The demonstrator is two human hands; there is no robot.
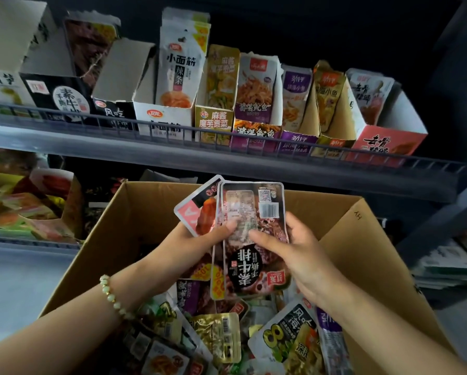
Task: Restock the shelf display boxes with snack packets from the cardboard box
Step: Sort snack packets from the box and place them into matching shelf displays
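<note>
1. Your left hand (199,239) grips fanned packets (206,212) over the box (135,212), likely sorting by kind.
2. Your right hand (297,247) pinches the dark packet (251,209).
3. Matching display box (64,96): upper shelf, left.

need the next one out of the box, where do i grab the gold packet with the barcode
Pinch the gold packet by its right edge, coming down from above: it lies flat, back up, and that edge looks uncovered.
</note>
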